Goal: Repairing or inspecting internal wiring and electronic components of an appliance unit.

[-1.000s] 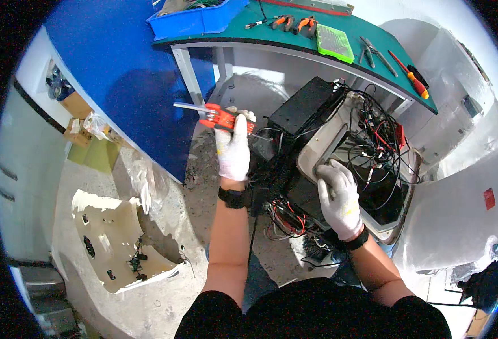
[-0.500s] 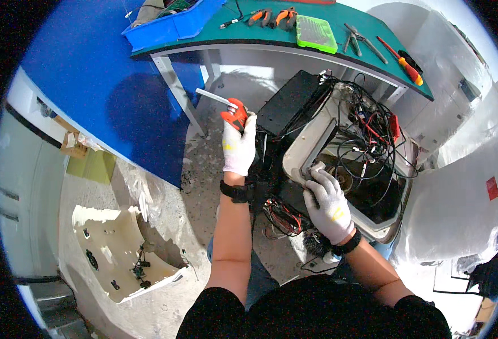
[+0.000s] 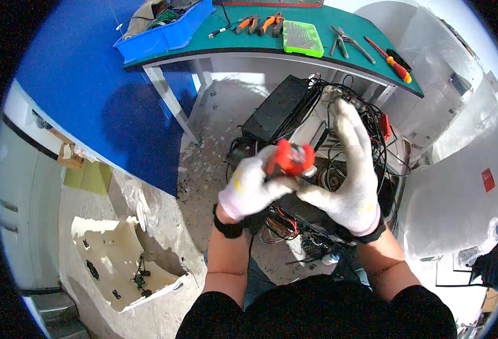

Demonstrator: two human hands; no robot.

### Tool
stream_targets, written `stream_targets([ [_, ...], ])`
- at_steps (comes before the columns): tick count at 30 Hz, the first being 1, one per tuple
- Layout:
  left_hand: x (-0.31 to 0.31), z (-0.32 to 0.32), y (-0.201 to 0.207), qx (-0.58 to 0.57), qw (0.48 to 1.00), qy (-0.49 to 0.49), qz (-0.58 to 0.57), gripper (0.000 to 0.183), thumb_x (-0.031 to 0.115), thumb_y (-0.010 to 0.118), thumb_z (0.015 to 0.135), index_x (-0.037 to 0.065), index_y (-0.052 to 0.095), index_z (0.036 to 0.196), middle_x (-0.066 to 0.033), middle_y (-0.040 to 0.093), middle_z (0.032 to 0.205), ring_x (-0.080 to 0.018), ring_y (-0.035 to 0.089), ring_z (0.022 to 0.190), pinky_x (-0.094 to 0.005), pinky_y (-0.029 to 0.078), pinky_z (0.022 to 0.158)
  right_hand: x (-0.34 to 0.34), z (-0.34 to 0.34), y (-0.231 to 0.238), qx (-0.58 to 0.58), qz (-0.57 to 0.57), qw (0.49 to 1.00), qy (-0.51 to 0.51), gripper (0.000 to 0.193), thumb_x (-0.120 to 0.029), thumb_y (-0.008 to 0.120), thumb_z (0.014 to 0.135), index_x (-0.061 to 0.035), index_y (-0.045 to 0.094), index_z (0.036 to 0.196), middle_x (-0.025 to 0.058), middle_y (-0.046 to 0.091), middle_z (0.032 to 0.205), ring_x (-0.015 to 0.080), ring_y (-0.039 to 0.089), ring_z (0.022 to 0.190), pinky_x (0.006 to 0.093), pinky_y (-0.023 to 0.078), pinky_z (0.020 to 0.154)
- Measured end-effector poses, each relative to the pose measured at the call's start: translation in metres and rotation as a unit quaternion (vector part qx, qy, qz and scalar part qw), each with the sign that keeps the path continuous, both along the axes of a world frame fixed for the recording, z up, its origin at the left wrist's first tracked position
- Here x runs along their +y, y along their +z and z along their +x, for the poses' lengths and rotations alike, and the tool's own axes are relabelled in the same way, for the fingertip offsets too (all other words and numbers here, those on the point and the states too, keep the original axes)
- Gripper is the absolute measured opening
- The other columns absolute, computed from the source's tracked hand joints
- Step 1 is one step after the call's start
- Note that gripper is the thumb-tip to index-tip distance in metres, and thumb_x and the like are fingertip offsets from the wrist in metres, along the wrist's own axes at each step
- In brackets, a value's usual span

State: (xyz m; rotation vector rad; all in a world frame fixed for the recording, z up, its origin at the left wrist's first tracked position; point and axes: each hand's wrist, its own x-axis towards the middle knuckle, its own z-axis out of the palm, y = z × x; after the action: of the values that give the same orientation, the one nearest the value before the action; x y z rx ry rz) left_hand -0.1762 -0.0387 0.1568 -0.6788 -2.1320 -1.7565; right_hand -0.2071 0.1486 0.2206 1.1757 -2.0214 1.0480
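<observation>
My left hand (image 3: pixel 252 189), in a white glove, is closed round a red hand tool (image 3: pixel 290 159); motion blurs it, so its exact kind is unclear. My right hand (image 3: pixel 355 175), gloved alike, is spread with its fingers stretched toward the far side and its thumb beside the left hand. Both hands are above an open pale housing (image 3: pixel 304 134), partly hidden beneath them. A tangle of black cables (image 3: pixel 380 148) lies over that housing. Left of it sits a black box (image 3: pixel 275 109).
A green-topped workbench (image 3: pixel 243 48) across the far side carries a blue bin (image 3: pixel 164 32), orange-handled pliers (image 3: pixel 270 24), a green bit case (image 3: pixel 302 39) and a screwdriver (image 3: pixel 393 62). A cream shell (image 3: pixel 113 257) lies on the floor at left. Plastic-wrapped goods (image 3: pixel 458 192) stand at right.
My left hand has moved right and nearer with the red tool, whose pale bar no longer shows clearly. My right hand has left the housing's rim and opened above the cables.
</observation>
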Motion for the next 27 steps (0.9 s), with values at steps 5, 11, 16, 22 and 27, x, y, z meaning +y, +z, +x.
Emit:
stream_targets([
  [5,0.022,0.012,-0.004,-0.028,0.997,0.065,0.013,0.079,0.02,0.083,0.066,0.002,0.038,0.129,-0.0173,0.056,0.115,-0.0252,0.06,0.104,-0.0345,0.047,0.087,-0.002,0.001,0.005,-0.277,0.039,0.954,0.109,0.075,-0.038,0.079,0.065,-0.0019,0.051,0.124,0.0167,0.057,0.12,0.033,0.052,0.116,0.0396,0.034,0.104],
  [11,0.016,0.007,0.008,-0.007,0.989,0.145,-0.037,0.057,0.023,0.082,0.064,0.005,0.057,0.112,-0.0139,0.054,0.102,-0.0308,0.058,0.093,-0.0356,0.046,0.084,-0.013,-0.015,-0.008,-0.256,0.058,0.954,0.144,0.057,-0.036,0.074,0.072,-0.0022,0.057,0.115,0.0148,0.06,0.113,0.0299,0.058,0.107,0.0356,0.043,0.095],
  [16,-0.002,-0.001,-0.01,-0.006,0.974,0.194,-0.117,0.045,0.018,0.075,0.068,0.005,0.059,0.107,-0.0128,0.056,0.098,-0.0302,0.057,0.091,-0.0375,0.045,0.083,-0.05,-0.02,-0.006,-0.438,-0.122,0.853,0.255,0.056,-0.024,0.076,0.075,-0.0014,0.052,0.121,0.0055,0.062,0.102,0.0118,0.058,0.093,0.0282,0.048,0.083],
  [22,-0.025,-0.009,-0.022,0.032,0.929,0.368,-0.014,0.051,0.019,0.075,0.072,0.002,0.052,0.115,-0.0142,0.056,0.108,-0.027,0.054,0.104,-0.0381,0.044,0.088,-0.092,-0.061,-0.028,-0.369,-0.094,0.917,0.12,0.047,-0.027,0.076,0.075,0.0002,0.055,0.108,0.0037,0.061,0.09,0.0093,0.056,0.082,0.0247,0.048,0.075],
  [27,-0.076,-0.002,-0.019,-0.037,0.852,0.491,0.179,0.029,0.016,0.061,0.088,-0.001,0.056,0.111,-0.0085,0.061,0.096,-0.0142,0.058,0.084,-0.0268,0.049,0.077,-0.111,-0.102,-0.058,-0.381,-0.152,0.908,0.081,0.043,-0.023,0.077,0.077,0.0003,0.055,0.105,0.0009,0.059,0.084,0.0077,0.054,0.076,0.023,0.047,0.071],
])
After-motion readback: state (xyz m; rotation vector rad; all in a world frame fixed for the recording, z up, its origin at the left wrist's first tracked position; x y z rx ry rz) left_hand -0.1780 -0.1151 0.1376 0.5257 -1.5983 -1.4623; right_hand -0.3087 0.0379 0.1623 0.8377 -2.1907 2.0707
